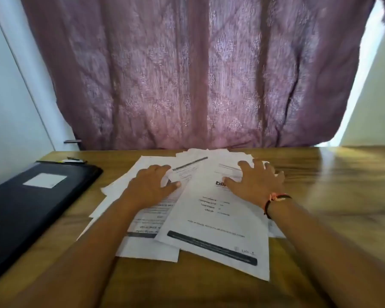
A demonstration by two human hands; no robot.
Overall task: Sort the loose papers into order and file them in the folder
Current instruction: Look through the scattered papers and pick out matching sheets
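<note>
1. Nearest the camera, in the head view, two bare forearms reach forward over the wooden surface [333, 196]. A thread bracelet [276, 200] sits on the right wrist.
2. The papers [209, 232] lie in a loose, fanned heap at the middle of the surface, with sheets overlapping at different angles. A printed sheet with a dark band along its near edge lies on top, toward the right.
3. The left hand [151, 185] rests flat on the left part of the heap, fingers relaxed and gripping nothing. The right hand [258, 185] lies flat on the top sheet with fingers splayed, also grasping nothing.
4. The folder [31, 207], black with a pale label, lies closed to the left of the heap. I cannot tell whether it touches the outermost sheets.
5. The sheets look thin, light and floppy, likely to slide over one another and over the smooth wood, and easy to crease.
6. Flat palms pushing inward from both sides should gather them. The stack is then best pinched at its long edges, and a single sheet lifted by a corner.
7. The folder looks stiffer and is best opened at its free edge.
</note>
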